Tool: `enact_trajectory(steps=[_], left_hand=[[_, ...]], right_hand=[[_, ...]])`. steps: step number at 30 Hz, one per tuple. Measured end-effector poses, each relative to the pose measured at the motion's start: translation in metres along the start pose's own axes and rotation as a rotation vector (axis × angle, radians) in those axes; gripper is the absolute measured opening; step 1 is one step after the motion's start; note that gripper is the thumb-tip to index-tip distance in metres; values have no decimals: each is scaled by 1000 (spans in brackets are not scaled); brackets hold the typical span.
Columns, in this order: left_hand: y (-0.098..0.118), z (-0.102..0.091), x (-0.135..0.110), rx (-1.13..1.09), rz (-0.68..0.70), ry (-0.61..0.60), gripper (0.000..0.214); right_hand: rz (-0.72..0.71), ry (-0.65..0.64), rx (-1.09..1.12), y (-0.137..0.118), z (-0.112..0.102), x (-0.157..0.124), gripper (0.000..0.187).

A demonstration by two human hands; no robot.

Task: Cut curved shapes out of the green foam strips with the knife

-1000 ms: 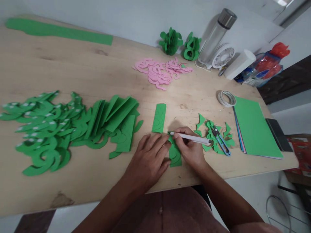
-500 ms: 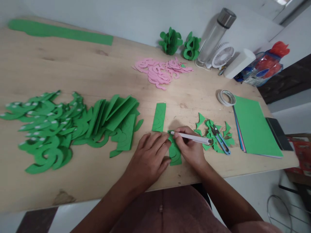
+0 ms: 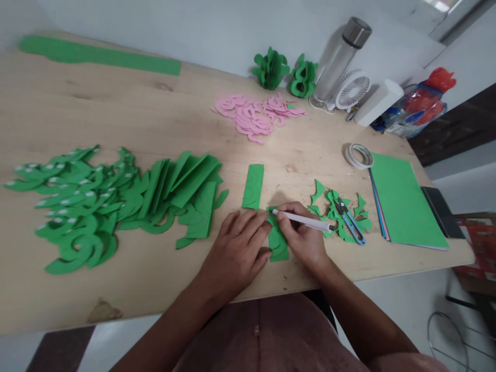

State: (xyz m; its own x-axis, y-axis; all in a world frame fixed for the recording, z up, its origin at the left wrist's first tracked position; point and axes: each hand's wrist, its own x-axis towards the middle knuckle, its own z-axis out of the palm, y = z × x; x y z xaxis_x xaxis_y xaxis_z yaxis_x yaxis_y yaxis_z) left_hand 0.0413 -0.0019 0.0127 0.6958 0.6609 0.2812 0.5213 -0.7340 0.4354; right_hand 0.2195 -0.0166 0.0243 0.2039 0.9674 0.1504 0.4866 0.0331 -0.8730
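My right hand [image 3: 306, 240] grips a white pen [image 3: 308, 221], its tip at the upper end of a green paper strip [image 3: 279, 252] on the table. A curved outline shows on that strip, and a smaller green cutout seems to lie on it. My left hand [image 3: 237, 253] lies flat with fingers stretched, its fingertips on the strip's left edge. Just beyond, a second green strip [image 3: 253, 187] bears drawn curves. Right of my right hand, blue-handled thread snips [image 3: 352, 223] rest on green paper scraps [image 3: 333, 199].
Green cutouts [image 3: 89, 206] and folded green paper [image 3: 194, 178] cover the left side. Pink cutouts [image 3: 251, 116] lie farther back, near two green paper ornaments [image 3: 270, 70]. A bottle [image 3: 335, 67], small fan [image 3: 353, 90], tape roll [image 3: 358, 156] and paper sheets [image 3: 406, 206] stand or lie right.
The camera view has shifted slightly. Both hands and the pen stay in nearly the same place on the strip.
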Motion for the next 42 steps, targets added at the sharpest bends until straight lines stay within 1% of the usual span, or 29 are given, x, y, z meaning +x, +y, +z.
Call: enact_trajectory(steps=[11, 19, 28, 42], left_hand=[[0, -2, 1, -6, 5, 0, 37], [0, -1, 1, 1, 11, 2, 35], [0, -1, 0, 2, 17, 1, 35], [-1, 0, 1, -1, 11, 10, 35]], right_hand=[[-16, 18, -15, -1, -1, -4, 11], [25, 50, 82, -1, -1, -3, 10], [0, 22, 33, 0, 0, 0, 9], [-16, 20, -6, 1, 1, 0, 12]])
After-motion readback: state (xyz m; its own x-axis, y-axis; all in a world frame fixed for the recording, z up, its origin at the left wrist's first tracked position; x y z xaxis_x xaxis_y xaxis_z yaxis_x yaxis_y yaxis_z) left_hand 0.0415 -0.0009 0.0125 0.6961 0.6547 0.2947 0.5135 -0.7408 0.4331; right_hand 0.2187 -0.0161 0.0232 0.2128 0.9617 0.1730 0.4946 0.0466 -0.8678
